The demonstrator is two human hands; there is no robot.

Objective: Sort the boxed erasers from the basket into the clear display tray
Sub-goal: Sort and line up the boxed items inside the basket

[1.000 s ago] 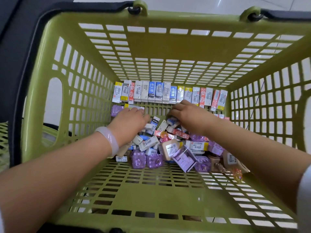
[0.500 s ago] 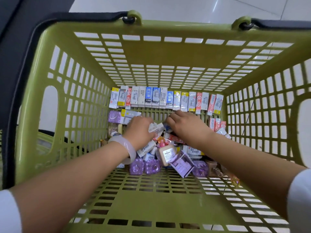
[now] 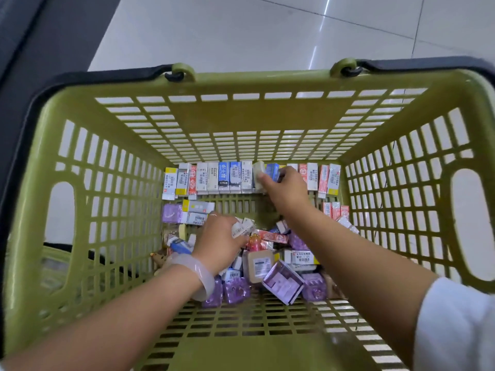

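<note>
Since the earlier frame: right hand [image 3: 286, 188] moved from the loose pile up to the far row; left hand [image 3: 219, 241] shifted little; camera tilted up, more floor showing.

Step in hand, by judgement: ordering boxed erasers inside the basket [image 3: 80, 183]; display tray not in view, so no transfer yet.

Left to right:
- Left hand: on the pile [image 3: 267, 261], fingers curled round white barcoded boxes [image 3: 242, 228]. Pale bangle [image 3: 195, 274] on the wrist.
- Row [image 3: 214, 178]: boxes upright, side by side against the far wall.
- Right hand: at the row's middle, thumb and fingers pinching a blue box [image 3: 272, 171], a white box just beside it. Seated in the row or lifted clear: cannot tell.
- Short red row [image 3: 334, 210] near the right wall.

Next move, by judgement: seat or withdraw the blue box without tipping its neighbours; feed from the left hand's stock.

In the way: purple packets [image 3: 235, 290] and a tan packet [image 3: 258, 265] mixed among the boxes; right forearm crossing over the pile; deep walls limiting reach.
</note>
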